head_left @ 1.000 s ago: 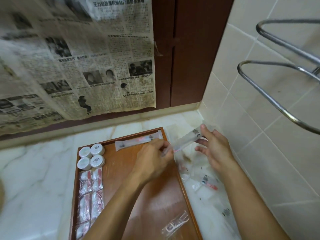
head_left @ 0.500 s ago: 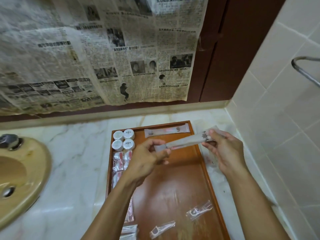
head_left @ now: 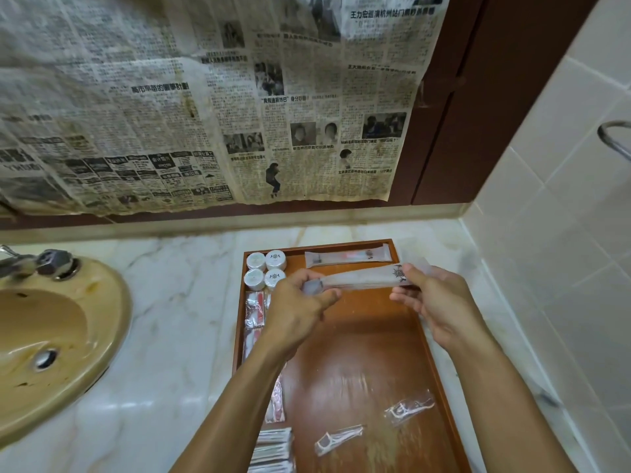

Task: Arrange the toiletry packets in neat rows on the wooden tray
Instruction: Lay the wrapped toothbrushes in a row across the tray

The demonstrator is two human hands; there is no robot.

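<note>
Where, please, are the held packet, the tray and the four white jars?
Held packet (head_left: 362, 279), head view: middle of the clear wrapper between both hands.
Tray (head_left: 358, 343), head view: bare wood in its centre.
White jars (head_left: 275, 260), head view: lid of the back right jar.

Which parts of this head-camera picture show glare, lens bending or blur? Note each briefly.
Head view: soft glare streaks the bare centre of the wooden tray and the marble counter; wide-angle bending curves the newspaper and tiled wall lines; the long packet between the left hand and right hand looks slightly soft.
</note>
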